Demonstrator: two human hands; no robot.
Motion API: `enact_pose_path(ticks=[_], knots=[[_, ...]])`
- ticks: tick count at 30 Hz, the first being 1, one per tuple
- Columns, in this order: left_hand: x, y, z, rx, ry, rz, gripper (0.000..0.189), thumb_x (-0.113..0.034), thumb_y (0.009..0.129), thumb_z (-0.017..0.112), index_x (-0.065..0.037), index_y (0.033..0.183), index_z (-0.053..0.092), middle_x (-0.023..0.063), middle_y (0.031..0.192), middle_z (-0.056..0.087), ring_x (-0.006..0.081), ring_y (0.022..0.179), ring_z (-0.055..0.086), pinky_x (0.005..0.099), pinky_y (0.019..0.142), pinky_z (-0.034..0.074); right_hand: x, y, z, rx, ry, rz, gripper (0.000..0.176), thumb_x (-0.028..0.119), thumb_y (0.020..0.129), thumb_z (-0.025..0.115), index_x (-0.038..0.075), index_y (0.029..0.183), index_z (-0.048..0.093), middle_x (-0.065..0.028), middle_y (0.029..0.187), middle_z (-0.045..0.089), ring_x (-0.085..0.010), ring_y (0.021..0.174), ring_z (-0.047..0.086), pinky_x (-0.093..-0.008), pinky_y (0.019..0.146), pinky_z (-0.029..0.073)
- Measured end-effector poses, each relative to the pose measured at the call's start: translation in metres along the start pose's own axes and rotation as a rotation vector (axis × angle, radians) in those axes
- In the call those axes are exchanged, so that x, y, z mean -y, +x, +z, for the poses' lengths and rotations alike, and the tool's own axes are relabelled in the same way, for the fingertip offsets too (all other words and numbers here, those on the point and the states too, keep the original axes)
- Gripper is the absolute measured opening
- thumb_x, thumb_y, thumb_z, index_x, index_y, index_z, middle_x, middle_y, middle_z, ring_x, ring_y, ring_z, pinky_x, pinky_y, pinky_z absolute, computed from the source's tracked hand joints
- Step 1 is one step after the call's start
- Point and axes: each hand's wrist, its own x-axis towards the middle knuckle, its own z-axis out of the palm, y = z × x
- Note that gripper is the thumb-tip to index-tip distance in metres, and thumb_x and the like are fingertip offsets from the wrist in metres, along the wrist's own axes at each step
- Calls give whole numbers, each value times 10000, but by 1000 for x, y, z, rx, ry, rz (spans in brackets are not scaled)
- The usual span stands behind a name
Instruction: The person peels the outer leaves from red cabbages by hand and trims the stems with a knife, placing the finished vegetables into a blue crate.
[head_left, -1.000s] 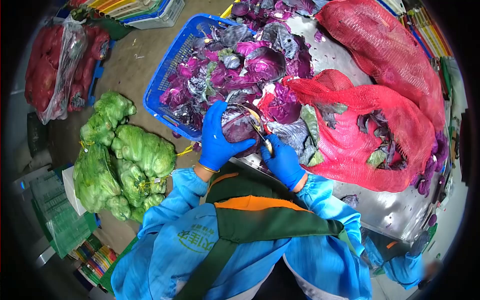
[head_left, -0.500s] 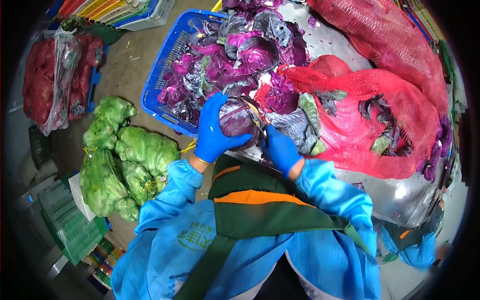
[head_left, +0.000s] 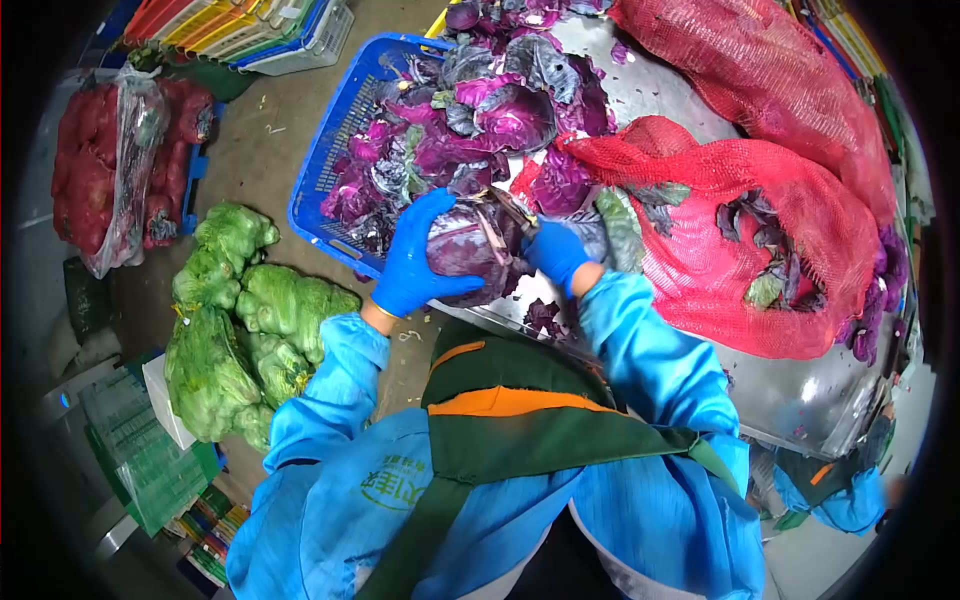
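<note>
My left hand (head_left: 415, 265), in a blue glove, is wrapped round the left side of a purple cabbage (head_left: 468, 248). At the right side of the cabbage is my right hand (head_left: 556, 252), also gloved in blue, with its fingers closed. What the right fingers hold is too small and hidden to make out. Behind both hands, a blue basket (head_left: 318, 160) is heaped with purple leaves (head_left: 510, 115). Small leaf pieces (head_left: 543, 317) lie on the metal table just below the right hand.
Red mesh sacks (head_left: 700, 260) (head_left: 760, 85) lie on the metal table (head_left: 790, 395) at the right. Bagged green vegetables (head_left: 225, 330) are on the floor at left, with red sacks (head_left: 95, 170) beyond. Crates (head_left: 230, 30) stand at the top left. Another person (head_left: 840, 490) is at lower right.
The cabbage and both hands have shifted slightly, and the cabbage has turned. Small purple leaf pieces now show on the table below the right hand. The camera view has moved a little.
</note>
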Motion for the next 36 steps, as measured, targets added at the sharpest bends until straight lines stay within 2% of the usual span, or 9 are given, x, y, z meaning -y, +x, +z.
enact_pose_path(ticks=[1, 5, 9, 13, 14, 16, 23, 26, 36], knots=[[7, -4, -5, -7, 5, -3, 994, -353, 538, 892, -49, 1357, 418, 141, 1380, 434, 308, 1291, 406, 419, 1097, 301, 4, 9, -17, -41, 108, 129, 320, 256, 821, 612, 76, 1083, 582, -226, 973, 650, -398, 879, 634, -476, 740, 502], [36, -21, -25, 118, -197, -49, 1053, -329, 525, 891, -70, 1409, 380, 149, 1465, 340, 317, 1373, 301, 426, 1137, 221, 25, 67, -44, -412, 341, -344, 344, 194, 796, 679, 55, 1094, 578, -215, 918, 660, -358, 824, 657, -420, 697, 510], [18, -31, -29, 116, -155, -103, 1000, -315, 593, 869, -117, 1437, 369, 153, 1503, 278, 314, 1398, 260, 428, 1136, 223, 75, 127, -50, -151, 339, -77, 314, 343, 808, 607, 62, 940, 647, -216, 926, 653, -405, 866, 624, -461, 735, 497], [-5, -81, 10, -258, -99, -405, 990, -314, 656, 853, -75, 1450, 312, 217, 1503, 216, 344, 1395, 234, 438, 1121, 246, 46, 83, -23, -241, 436, -82, 393, 379, 827, 607, -2, 917, 646, -246, 874, 637, -416, 850, 618, -448, 719, 483], [-18, -84, 28, -414, -200, -454, 983, -270, 688, 834, -74, 1465, 265, 177, 1513, 211, 312, 1388, 251, 422, 1108, 281, 42, 64, -11, -320, 559, -33, 380, 391, 851, 618, 13, 887, 644, -196, 758, 643, -345, 690, 643, -412, 622, 493], [-37, -72, 49, -591, -30, -443, 995, -183, 715, 818, -51, 1473, 186, 138, 1484, 256, 252, 1335, 323, 374, 1077, 341, 43, 22, 2, 105, 909, 128, 323, 356, 892, 637, 33, 900, 631, -39, 620, 556, -124, 464, 518, -322, 438, 426], [8, -39, 46, -740, -535, -604, 896, -199, 712, 829, 1, 1409, 302, 164, 1383, 374, 249, 1266, 389, 367, 1079, 316, 74, -43, -18, -184, 721, -46, 421, 302, 940, 575, 17, 1249, 551, -178, 835, 667, -222, 740, 656, -335, 662, 492], [16, -27, 44, -683, -559, -626, 905, -220, 710, 834, -2, 1409, 301, 172, 1371, 386, 259, 1241, 416, 370, 1064, 340, 64, -46, -18, -290, 458, -151, 470, 261, 953, 542, 26, 1351, 460, -258, 1164, 597, -358, 1070, 611, -374, 861, 481], [24, -21, 64, -810, -517, -707, 896, -169, 696, 840, -12, 1389, 294, 153, 1290, 461, 231, 1147, 499, 352, 966, 450, 75, -22, 3, -392, 608, -117, 463, 223, 968, 507, 56, 1391, 422, -214, 1272, 556, -331, 1154, 566, -345, 915, 452]])
